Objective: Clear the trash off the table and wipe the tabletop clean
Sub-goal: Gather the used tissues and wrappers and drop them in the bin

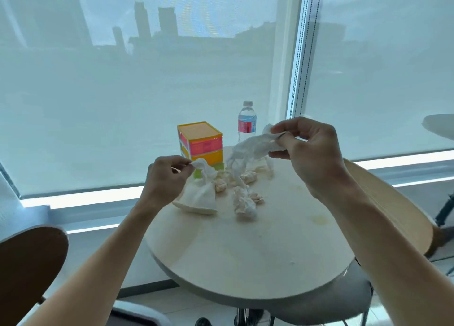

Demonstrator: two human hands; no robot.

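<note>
Trash remains: crumpled tissue balls litter the round pale table below both grips, and tan stains show, so clearing has barely begun and wiping waits. Left hand pinches a limp white tissue; right hand pinches a thin, wrinkled one.

I see my left hand pinching a white tissue above the round desk. My right hand pinches another tissue. Crumpled paper balls lie near the bright box; a water bottle stands beside it.
</note>
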